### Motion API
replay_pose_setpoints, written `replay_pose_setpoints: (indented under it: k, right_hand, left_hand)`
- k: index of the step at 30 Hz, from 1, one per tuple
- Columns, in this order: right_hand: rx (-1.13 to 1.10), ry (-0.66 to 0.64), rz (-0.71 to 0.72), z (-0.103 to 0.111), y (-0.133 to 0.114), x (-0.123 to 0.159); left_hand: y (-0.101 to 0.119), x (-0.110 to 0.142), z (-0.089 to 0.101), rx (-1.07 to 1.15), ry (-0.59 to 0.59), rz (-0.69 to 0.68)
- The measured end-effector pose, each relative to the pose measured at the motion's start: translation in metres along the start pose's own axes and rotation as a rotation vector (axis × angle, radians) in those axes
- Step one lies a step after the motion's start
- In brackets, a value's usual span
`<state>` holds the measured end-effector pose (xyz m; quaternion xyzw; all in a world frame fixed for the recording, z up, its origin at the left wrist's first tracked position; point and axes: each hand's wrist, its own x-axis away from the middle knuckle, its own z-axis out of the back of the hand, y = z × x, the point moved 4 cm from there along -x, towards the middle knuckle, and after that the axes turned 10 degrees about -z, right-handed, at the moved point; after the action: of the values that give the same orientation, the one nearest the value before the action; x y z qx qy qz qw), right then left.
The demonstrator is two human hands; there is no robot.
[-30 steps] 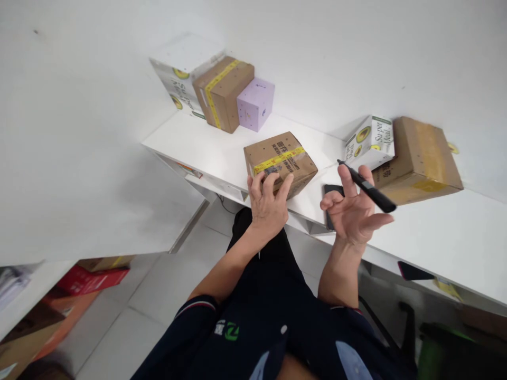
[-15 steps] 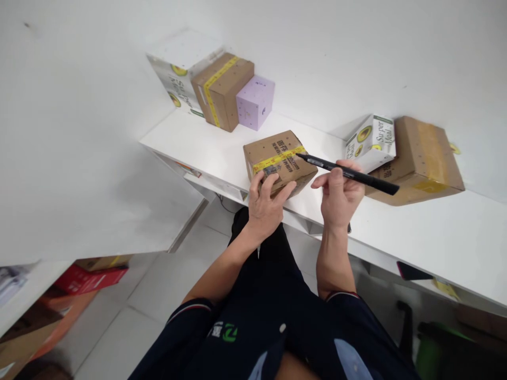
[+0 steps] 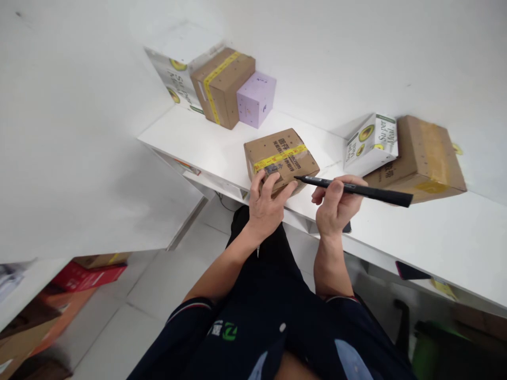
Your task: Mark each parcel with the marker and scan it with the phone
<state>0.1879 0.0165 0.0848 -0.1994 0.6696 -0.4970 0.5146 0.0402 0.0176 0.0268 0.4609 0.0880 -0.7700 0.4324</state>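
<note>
Marker (image 3: 376,192) is lying across my right hand (image 3: 335,211), gripped between thumb and fingers. Its long axis is running roughly left to right: the tip is pointing left towards my left hand (image 3: 265,208), and the rear end is projecting to the right beyond my right hand. The held box (image 3: 263,150) is sitting on the tabletop (image 3: 186,132), directly ahead of my left hand and to the left of my right hand. My left hand is bracing its near side with spread fingers and is the nearer of the two; my right hand is standing apart from it. The tip is reaching over the near right part of its top face, close to my left fingers; whether it is making contact, I cannot tell. The yellow tape (image 3: 277,158) is running from beside my left fingertips towards the far right.

Count, relative to my hands:
- Marker: one.
- Brown boxes: three; one under my left hand, one ahead-left (image 3: 233,79), one right of my right hand (image 3: 410,150).
- White cartons: at least two; one far ahead-left (image 3: 180,47), one ahead-right (image 3: 370,140).
- Lilac box (image 3: 253,100): one, ahead of my left hand.
</note>
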Motion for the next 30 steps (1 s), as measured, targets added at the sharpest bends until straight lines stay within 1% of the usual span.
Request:
replay_pose_setpoints:
  k: [4, 7, 10, 13, 17, 19, 21, 23, 26, 28, 29, 30]
  right_hand:
    - [0.012, -0.045, 0.006, -0.003, 0.008, 0.003]
    - [0.023, -0.062, 0.005, -0.003, 0.01, 0.004]
    - [0.085, -0.042, -0.008, -0.001, 0.01, 0.004]
    - [0.084, -0.034, 0.0, 0.0, 0.009, 0.003]
    - [0.031, -0.068, 0.008, -0.004, 0.008, 0.002]
    - [0.032, -0.063, 0.001, -0.005, 0.006, 0.002]
    - [0.023, -0.016, -0.009, -0.003, 0.002, 0.002]
    - [-0.009, 0.066, -0.019, 0.002, 0.001, 0.002]
    - [-0.028, 0.177, -0.023, 0.015, 0.008, 0.001]
    - [0.072, 0.191, -0.04, 0.024, 0.023, 0.0]
    - [0.174, 0.166, -0.05, 0.028, 0.032, 0.0]
    - [0.306, 0.114, -0.058, 0.03, 0.042, -0.001]
  left_hand:
    - [0.001, -0.001, 0.001, -0.018, -0.045, -0.004]
    - [0.001, -0.001, 0.003, -0.007, -0.008, -0.039]
    - [0.001, 0.0, 0.002, 0.003, 0.044, -0.059]
    - [0.0, 0.001, 0.0, 0.022, 0.035, -0.052]
    - [0.001, 0.0, 0.001, -0.008, 0.058, -0.07]
    - [0.001, 0.0, 0.001, 0.013, 0.036, -0.059]
    - [-0.001, 0.0, 0.001, 0.034, -0.003, -0.045]
    - [-0.005, -0.001, 0.001, 0.042, -0.026, -0.053]
    - [-0.016, -0.005, 0.001, 0.051, -0.042, -0.088]
    - [-0.028, -0.01, 0.0, 0.082, -0.047, -0.106]
    - [-0.035, -0.013, 0.0, 0.104, -0.042, -0.116]
    - [-0.041, -0.015, -0.001, 0.122, -0.032, -0.126]
